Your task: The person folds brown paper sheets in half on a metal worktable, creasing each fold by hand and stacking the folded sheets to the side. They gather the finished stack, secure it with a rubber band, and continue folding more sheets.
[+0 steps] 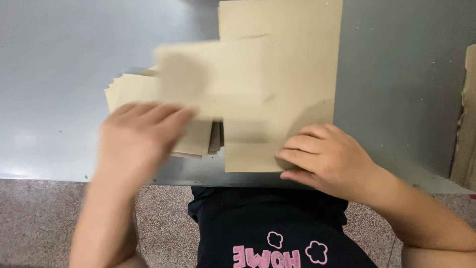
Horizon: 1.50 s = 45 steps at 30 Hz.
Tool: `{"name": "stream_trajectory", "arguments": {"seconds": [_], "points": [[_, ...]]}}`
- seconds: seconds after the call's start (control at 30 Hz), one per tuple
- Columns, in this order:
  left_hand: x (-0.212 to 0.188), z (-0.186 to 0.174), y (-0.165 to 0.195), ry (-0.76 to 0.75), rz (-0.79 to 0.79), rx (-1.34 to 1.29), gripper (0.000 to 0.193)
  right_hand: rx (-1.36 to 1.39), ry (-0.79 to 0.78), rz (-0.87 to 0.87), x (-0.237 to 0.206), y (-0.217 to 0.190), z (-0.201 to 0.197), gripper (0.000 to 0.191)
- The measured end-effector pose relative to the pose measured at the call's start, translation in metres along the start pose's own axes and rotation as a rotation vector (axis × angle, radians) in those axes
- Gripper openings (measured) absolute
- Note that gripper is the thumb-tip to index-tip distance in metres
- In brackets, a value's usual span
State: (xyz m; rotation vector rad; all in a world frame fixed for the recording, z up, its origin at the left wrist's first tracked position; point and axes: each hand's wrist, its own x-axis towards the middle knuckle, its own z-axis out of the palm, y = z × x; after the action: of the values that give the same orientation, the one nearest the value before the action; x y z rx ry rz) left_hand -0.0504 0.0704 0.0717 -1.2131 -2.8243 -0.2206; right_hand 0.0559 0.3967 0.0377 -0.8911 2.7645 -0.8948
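On the grey metal bench point(59, 74), near its front edge, lies a large tan paper sheet point(297, 59), running away from the person. The right hand point(322, 159) rests flat on the sheet's near right corner, fingers spread slightly and pressing down, not closed around anything. To the left, a fanned stack of smaller tan sheets point(131, 89) lies touching the big sheet's left side. The left hand point(136, 136) is over that stack, fingers extended and together; it is blurred, so whether it grips the blurred tan sheet point(213, 74) above it cannot be told. Brown cardboard point(468, 114) stands at the far right.
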Motion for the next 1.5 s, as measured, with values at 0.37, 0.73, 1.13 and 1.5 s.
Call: {"name": "stream_trajectory", "arguments": {"seconds": [0.37, 0.73, 1.13, 1.5], "points": [[-0.009, -0.005, 0.014, -0.050, -0.064, -0.206, 0.033, 0.020, -0.046, 0.033, 0.001, 0.012, -0.010, 0.012], [0.064, 0.052, 0.017, -0.057, -0.081, -0.638, 0.032, 0.252, 0.127, 0.252, 0.013, 0.017, -0.062, 0.067], [0.099, 0.071, 0.020, 0.257, -0.214, -0.393, 0.027, 0.175, 0.534, 0.488, 0.013, 0.101, 0.002, 0.069], [0.084, 0.061, 0.039, 0.326, -0.106, 0.014, 0.052, -0.519, 0.296, -0.040, 0.061, 0.025, -0.008, 0.027]]}}
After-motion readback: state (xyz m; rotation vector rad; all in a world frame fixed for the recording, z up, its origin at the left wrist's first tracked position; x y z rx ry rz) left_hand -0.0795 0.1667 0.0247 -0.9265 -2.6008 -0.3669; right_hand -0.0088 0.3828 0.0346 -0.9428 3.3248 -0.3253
